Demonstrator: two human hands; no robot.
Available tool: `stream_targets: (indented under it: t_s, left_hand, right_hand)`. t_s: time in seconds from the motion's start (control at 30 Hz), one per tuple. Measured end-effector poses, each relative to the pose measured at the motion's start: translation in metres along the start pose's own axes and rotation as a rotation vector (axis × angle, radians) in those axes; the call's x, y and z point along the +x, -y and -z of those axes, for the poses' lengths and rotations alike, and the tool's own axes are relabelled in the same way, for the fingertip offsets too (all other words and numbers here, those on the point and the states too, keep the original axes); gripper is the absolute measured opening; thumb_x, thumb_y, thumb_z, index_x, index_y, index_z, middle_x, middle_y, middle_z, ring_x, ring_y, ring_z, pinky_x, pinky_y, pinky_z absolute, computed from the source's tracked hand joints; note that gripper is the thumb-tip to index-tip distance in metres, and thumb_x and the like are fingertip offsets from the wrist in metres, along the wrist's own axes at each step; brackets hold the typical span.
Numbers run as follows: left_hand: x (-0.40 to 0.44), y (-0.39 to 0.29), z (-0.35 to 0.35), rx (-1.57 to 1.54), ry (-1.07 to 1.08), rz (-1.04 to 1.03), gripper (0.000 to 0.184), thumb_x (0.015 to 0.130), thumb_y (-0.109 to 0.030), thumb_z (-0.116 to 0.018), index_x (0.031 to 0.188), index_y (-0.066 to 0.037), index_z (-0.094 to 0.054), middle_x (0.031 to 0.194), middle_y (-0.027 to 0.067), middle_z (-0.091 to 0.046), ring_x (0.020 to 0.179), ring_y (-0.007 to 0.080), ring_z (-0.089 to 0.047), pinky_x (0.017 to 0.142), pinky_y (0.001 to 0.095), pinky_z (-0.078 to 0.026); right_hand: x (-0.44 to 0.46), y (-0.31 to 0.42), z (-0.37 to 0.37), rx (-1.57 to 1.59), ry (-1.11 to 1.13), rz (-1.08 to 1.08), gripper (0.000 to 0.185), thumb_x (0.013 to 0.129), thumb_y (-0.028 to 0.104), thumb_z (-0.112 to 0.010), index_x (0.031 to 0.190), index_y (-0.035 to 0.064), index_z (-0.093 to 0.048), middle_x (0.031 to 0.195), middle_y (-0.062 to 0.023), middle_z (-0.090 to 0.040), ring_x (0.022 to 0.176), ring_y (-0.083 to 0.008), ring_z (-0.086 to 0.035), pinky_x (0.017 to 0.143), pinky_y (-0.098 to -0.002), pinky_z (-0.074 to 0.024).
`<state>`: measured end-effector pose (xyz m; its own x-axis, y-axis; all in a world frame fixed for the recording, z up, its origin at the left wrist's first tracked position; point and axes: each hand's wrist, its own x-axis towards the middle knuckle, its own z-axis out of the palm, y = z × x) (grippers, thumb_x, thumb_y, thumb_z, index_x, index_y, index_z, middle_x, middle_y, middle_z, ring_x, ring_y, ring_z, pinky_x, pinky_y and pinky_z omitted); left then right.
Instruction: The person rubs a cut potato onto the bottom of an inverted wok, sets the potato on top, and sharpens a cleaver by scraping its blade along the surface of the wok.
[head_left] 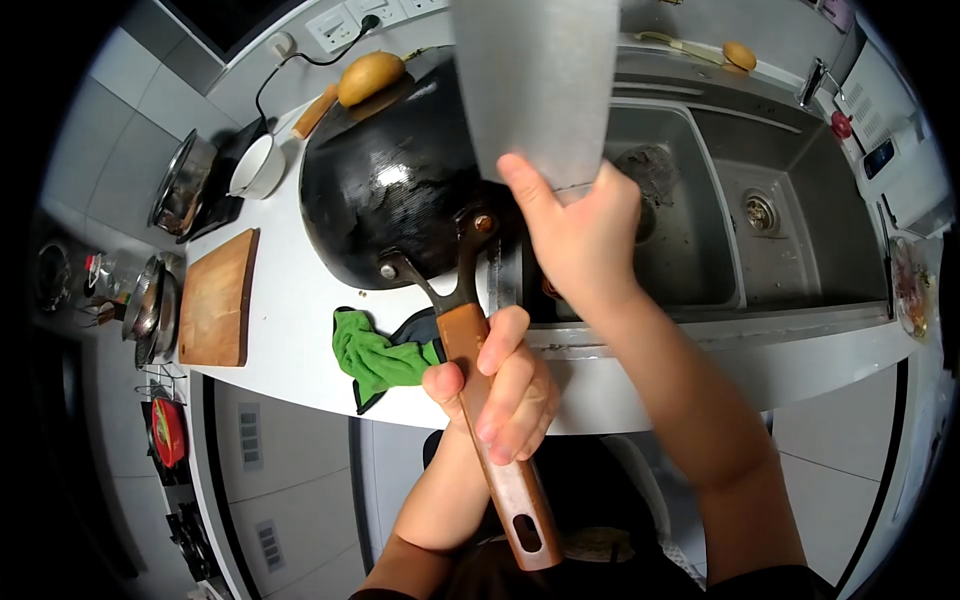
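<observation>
A black wok [375, 190] is raised and tilted over the counter beside the sink, its curved, shiny wall toward me. My left hand [505, 390] is closed around its brown handle [525, 500], fingers wrapped over the front. Higher up, my right hand [590, 235] grips the lower end of a broad, flat grey metal blade [535, 85] like a cleaver's. That blade stands upright in front of the wok's right side, and its top runs out of view. Whether it touches the wok I cannot tell. My right fingers mostly hide its held end.
Below the wok lies a green cloth [380, 355]. A potato [370, 78] and a wooden handle [316, 111] show behind it. A cutting board [220, 300] and a white bowl [258, 167] are left. The double sink [735, 200] is right, its faucet [812, 82] at the back.
</observation>
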<state>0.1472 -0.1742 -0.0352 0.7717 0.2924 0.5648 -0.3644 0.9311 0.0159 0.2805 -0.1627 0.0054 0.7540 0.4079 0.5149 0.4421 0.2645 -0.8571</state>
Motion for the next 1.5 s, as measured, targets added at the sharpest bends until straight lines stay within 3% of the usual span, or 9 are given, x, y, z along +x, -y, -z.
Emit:
stream_targets:
  t_s: [0.17,0.27,0.43,0.47,0.8,1.07,1.3,1.37,1.5]
  left_hand:
    - [0.006,0.002,-0.006,0.038,-0.04,-0.009,0.027,0.092,-0.022,-0.061,0.089,-0.007,-0.039,0.06,0.0066,-0.059,0.046,0.0177,-0.063,0.038,0.0263,-0.048]
    - [0.001,0.001,0.0,-0.001,0.0,0.004,0.029,0.092,-0.028,-0.059,0.094,-0.008,-0.038,0.066,0.0087,-0.06,0.052,0.0246,-0.063,0.05,0.034,-0.054]
    - [0.003,0.002,-0.002,0.023,-0.044,0.003,0.03,0.091,-0.029,-0.06,0.093,-0.009,-0.038,0.063,0.0087,-0.059,0.051,0.0254,-0.062,0.05,0.0345,-0.054]
    - [0.005,0.003,-0.006,0.07,-0.061,-0.009,0.026,0.093,-0.023,-0.06,0.092,-0.008,-0.039,0.062,0.0062,-0.06,0.049,0.018,-0.064,0.042,0.0277,-0.05]
    - [0.005,0.002,-0.004,0.073,-0.043,-0.009,0.026,0.093,-0.024,-0.058,0.091,-0.009,-0.038,0.063,0.0066,-0.061,0.049,0.0186,-0.063,0.044,0.0293,-0.051]
    - [-0.001,0.002,-0.004,0.072,-0.107,0.007,0.025,0.093,-0.026,-0.054,0.09,-0.009,-0.037,0.063,0.0085,-0.06,0.049,0.022,-0.063,0.046,0.0321,-0.054]
    - [-0.005,0.0,-0.004,0.112,-0.2,0.02,0.019,0.092,-0.023,-0.049,0.088,-0.01,-0.035,0.06,0.0075,-0.056,0.047,0.0222,-0.06,0.046,0.0344,-0.053]
    - [-0.008,-0.003,-0.004,0.128,-0.312,0.073,0.02,0.086,-0.023,-0.052,0.084,-0.011,-0.035,0.053,0.0073,-0.048,0.04,0.0243,-0.051,0.041,0.0366,-0.044]
    - [-0.009,-0.004,-0.006,0.104,-0.376,0.073,0.016,0.082,-0.019,-0.05,0.082,-0.011,-0.036,0.052,0.007,-0.046,0.037,0.0224,-0.046,0.04,0.0359,-0.038]
  right_hand:
    - [0.007,0.004,0.006,0.106,-0.012,-0.18,0.027,0.081,0.025,-0.076,0.085,-0.0009,-0.069,0.071,-0.0162,-0.069,0.064,-0.0279,-0.069,0.058,-0.0349,-0.0515]
    - [-0.011,0.0,-0.008,0.053,0.033,0.036,0.031,0.078,0.031,-0.077,0.083,0.0014,-0.069,0.067,-0.0159,-0.067,0.061,-0.0324,-0.068,0.057,-0.0374,-0.0524]
    - [-0.003,0.003,-0.001,0.018,0.048,-0.022,0.031,0.077,0.028,-0.078,0.08,-0.0014,-0.068,0.068,-0.0162,-0.068,0.063,-0.0304,-0.069,0.059,-0.0362,-0.0527]
    - [-0.001,0.002,0.001,0.055,0.034,-0.031,0.032,0.077,0.028,-0.078,0.08,-0.002,-0.068,0.069,-0.016,-0.068,0.064,-0.03,-0.069,0.059,-0.0358,-0.0527]
    - [-0.001,0.005,0.004,0.075,0.172,-0.055,0.027,0.079,0.023,-0.075,0.081,-0.0022,-0.068,0.068,-0.0142,-0.068,0.062,-0.0256,-0.068,0.059,-0.0335,-0.0517]
    - [0.011,0.012,0.015,0.133,0.392,-0.218,0.022,0.082,0.015,-0.073,0.089,-0.0044,-0.068,0.077,-0.0092,-0.071,0.069,-0.0107,-0.063,0.064,-0.028,-0.0503]
    - [0.012,-0.002,0.011,0.163,0.368,-0.078,0.022,0.081,0.017,-0.074,0.089,-0.0031,-0.069,0.077,-0.0098,-0.071,0.067,-0.0135,-0.064,0.064,-0.0289,-0.0506]
    - [0.014,-0.005,0.013,-0.007,0.419,-0.048,0.025,0.08,0.02,-0.075,0.09,-0.0022,-0.069,0.076,-0.0117,-0.071,0.066,-0.017,-0.065,0.065,-0.0306,-0.0509]
    - [0.016,0.0,0.015,-0.047,0.494,-0.136,0.028,0.079,0.023,-0.075,0.09,-0.0019,-0.068,0.074,-0.0131,-0.07,0.065,-0.0201,-0.065,0.065,-0.0322,-0.0511]
